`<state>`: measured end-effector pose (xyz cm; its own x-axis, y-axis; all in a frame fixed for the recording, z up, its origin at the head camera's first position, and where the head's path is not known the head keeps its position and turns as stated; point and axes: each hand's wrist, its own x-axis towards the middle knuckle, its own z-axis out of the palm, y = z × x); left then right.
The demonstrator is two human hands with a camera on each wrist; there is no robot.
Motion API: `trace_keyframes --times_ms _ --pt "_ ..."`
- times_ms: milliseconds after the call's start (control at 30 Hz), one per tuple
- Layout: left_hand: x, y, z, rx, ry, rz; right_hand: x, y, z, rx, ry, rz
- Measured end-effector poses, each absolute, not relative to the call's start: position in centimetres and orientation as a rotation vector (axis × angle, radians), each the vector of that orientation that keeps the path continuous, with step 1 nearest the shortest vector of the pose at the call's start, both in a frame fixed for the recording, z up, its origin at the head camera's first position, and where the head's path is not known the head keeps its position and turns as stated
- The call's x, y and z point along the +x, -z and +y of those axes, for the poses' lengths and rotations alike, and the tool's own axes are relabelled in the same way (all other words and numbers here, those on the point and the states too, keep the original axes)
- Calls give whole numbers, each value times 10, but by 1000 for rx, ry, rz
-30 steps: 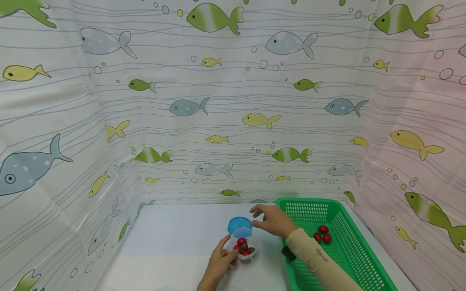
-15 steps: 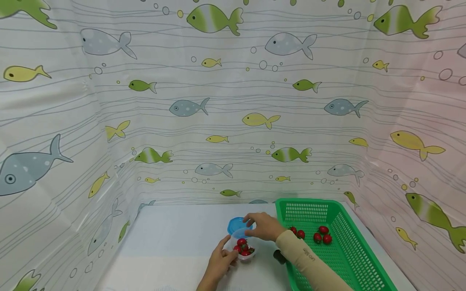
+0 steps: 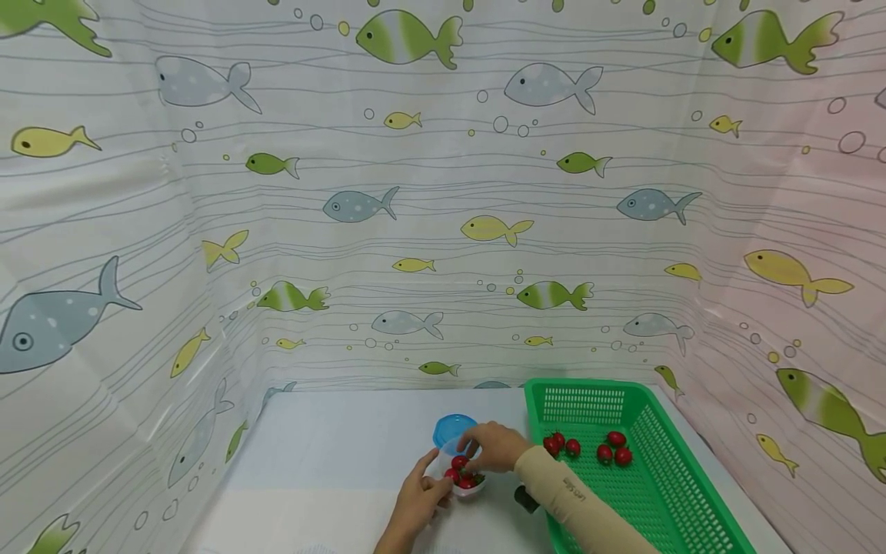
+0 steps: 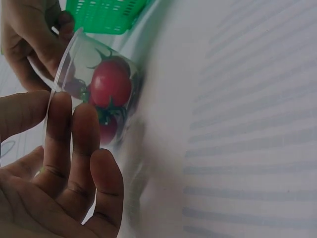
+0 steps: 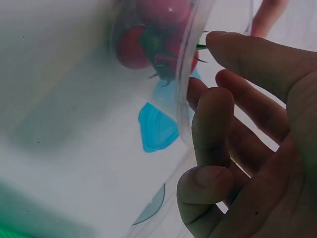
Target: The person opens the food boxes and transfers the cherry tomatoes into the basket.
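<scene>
A clear plastic cup (image 4: 130,63) holds several small red tomatoes (image 4: 111,83) with green stems. My left hand (image 3: 418,496) pinches the cup's rim between thumb and fingertips, as the left wrist view shows. Over the cup's mouth hovers my right hand (image 3: 497,448), coming from the right. In the right wrist view its thumb (image 5: 242,52) is right by a green stem, and its loosely bent fingers lie at the rim, thumb and fingers apart. Just behind the cup is a blue plastic lid (image 3: 454,425), partly seen through the clear wall.
At the right stands a long green basket (image 3: 651,500) with several red tomatoes (image 3: 624,457) on its floor; more tomatoes (image 3: 573,448) lie near its left wall. The right forearm crosses the basket's left rim. Fish-patterned sheeting (image 3: 415,231) encloses the white table (image 3: 332,462).
My right hand has moved left and down from beside the basket to the cup's mouth, uncovering tomatoes at the basket's left side. My left hand stays at the cup.
</scene>
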<state>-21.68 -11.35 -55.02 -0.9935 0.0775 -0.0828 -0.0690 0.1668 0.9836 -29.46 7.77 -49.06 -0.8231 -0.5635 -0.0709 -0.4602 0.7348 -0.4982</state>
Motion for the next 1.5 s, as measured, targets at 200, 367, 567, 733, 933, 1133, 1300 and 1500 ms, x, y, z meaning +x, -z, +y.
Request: trace_keyframes --times_ms 200,367,567,733,933,1133,1300,1500 --pt "-217 550 -113 -8 -1957 2310 -293 495 74 -722 684 2689" --pt "-218 551 -112 -16 -1956 2318 -293 502 72 -735 628 2708" --pt "-218 551 -112 -10 -1971 2310 -292 502 71 -758 566 2724" --pt "-219 552 -112 5 -1969 2318 -289 499 70 -781 533 2737" --pt "-218 552 -112 22 -1973 2317 -288 499 69 -784 504 2765" --pt "-217 550 -112 34 -1978 2312 -288 499 69 -786 519 2759" --pt "-218 549 -112 32 -1974 2313 -288 500 69 -789 527 2750" --pt "-219 550 -112 16 -1968 2318 -288 500 70 -795 535 2757"
